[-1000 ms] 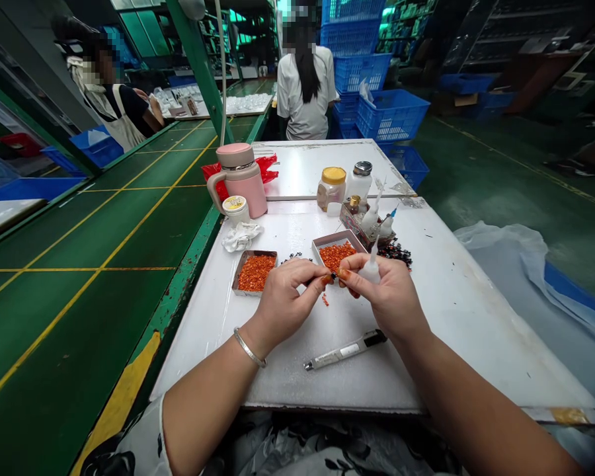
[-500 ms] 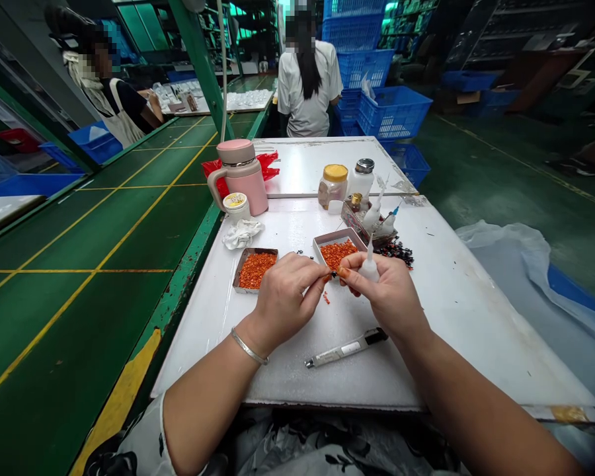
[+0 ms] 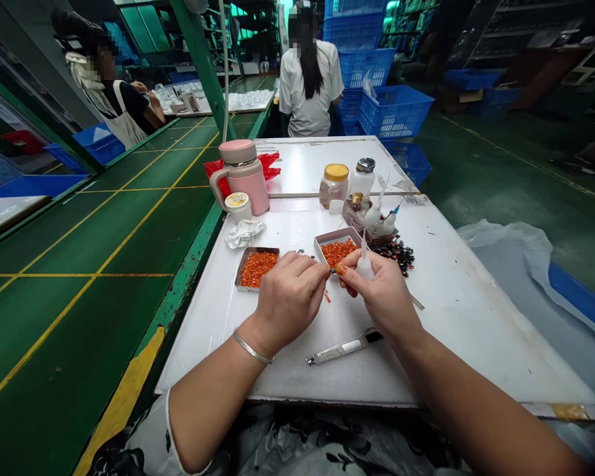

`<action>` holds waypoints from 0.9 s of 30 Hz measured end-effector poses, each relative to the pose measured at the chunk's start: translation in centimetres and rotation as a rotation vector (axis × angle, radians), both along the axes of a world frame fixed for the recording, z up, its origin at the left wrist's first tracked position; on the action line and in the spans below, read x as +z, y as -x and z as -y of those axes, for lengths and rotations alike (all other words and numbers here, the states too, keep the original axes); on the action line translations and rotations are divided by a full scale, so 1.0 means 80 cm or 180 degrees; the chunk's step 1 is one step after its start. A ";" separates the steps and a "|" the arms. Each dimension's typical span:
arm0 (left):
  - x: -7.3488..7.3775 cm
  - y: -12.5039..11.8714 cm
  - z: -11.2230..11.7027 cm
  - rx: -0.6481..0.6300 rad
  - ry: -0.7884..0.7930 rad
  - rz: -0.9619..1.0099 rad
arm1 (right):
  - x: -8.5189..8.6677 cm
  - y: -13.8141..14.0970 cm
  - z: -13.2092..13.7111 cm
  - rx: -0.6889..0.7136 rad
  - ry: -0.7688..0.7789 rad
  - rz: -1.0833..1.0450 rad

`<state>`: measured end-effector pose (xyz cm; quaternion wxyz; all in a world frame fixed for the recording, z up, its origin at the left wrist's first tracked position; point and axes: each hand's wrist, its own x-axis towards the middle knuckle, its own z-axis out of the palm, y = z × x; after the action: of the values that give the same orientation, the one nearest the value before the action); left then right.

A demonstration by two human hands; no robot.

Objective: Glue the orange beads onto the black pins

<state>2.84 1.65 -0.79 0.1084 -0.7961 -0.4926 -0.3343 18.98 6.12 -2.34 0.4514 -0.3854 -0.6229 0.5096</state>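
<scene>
My left hand (image 3: 288, 296) and my right hand (image 3: 379, 293) meet over the white table (image 3: 466, 317), fingertips pinched together around a tiny part I cannot make out. A small white squeeze bottle (image 3: 363, 262) with a thin nozzle stands up out of my right fist. Just beyond my hands sit two small trays of orange pieces, one on the left (image 3: 256, 268) and one behind my fingertips (image 3: 338, 250). A few orange bits (image 3: 326, 297) lie on the table under my hands. A pile of small black parts (image 3: 400, 252) lies to the right of the trays.
A pen-like tool (image 3: 343, 348) lies near my right wrist. Behind the trays stand a pink mug (image 3: 242, 177), a small white jar (image 3: 238, 205), crumpled tissue (image 3: 244, 232), a yellow-lidded jar (image 3: 334, 184), a silver-capped bottle (image 3: 361, 177) and more squeeze bottles (image 3: 379, 217). A green conveyor (image 3: 104, 244) runs left. Two people work farther back.
Both hands have drifted slightly away from me toward the trays, still pinched together. The view shifted a little. Nothing was picked up or set down.
</scene>
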 end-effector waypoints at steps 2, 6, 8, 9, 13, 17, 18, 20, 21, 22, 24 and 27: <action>-0.002 0.001 -0.002 0.0008 0.0066 0.0192 | -0.006 0.005 0.001 0.0011 0.0131 -0.0258; -0.004 0.001 -0.003 -0.0025 0.0104 0.0498 | -0.009 0.013 0.004 0.0182 0.0646 -0.0994; -0.004 0.001 -0.003 -0.0064 0.0142 0.0665 | -0.006 0.016 0.004 0.0326 0.0897 -0.1288; -0.003 0.001 -0.003 -0.0083 0.0204 0.0790 | -0.005 0.016 0.004 0.0397 0.0994 -0.1392; -0.001 0.003 -0.004 -0.0188 0.0725 0.1583 | -0.002 0.012 0.002 0.0467 0.0984 -0.1565; 0.001 0.004 -0.006 -0.0370 0.1460 0.2420 | 0.000 0.007 0.003 0.0117 0.0280 -0.1069; 0.001 0.004 -0.007 -0.0424 0.1607 0.2583 | 0.001 0.006 0.004 0.0016 0.0070 -0.0859; 0.002 0.003 -0.007 -0.0533 0.1823 0.2836 | 0.005 0.005 0.008 -0.0167 -0.0290 -0.0478; 0.003 0.003 -0.007 -0.0584 0.1898 0.2929 | 0.007 0.005 0.009 -0.0243 -0.0425 -0.0334; 0.003 0.003 -0.006 -0.0622 0.1947 0.2993 | 0.008 0.004 0.011 -0.0302 -0.0540 -0.0225; 0.004 0.002 -0.006 -0.0655 0.1973 0.3026 | 0.010 0.004 0.013 -0.0382 -0.0715 -0.0089; 0.004 0.002 -0.006 -0.0621 0.1918 0.2928 | 0.010 0.003 0.015 -0.0445 -0.0860 0.0006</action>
<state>2.67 2.10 -0.44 -0.3815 -0.6059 -0.4870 -0.5002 18.74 4.93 -1.54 0.5329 -0.3641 -0.6579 0.3881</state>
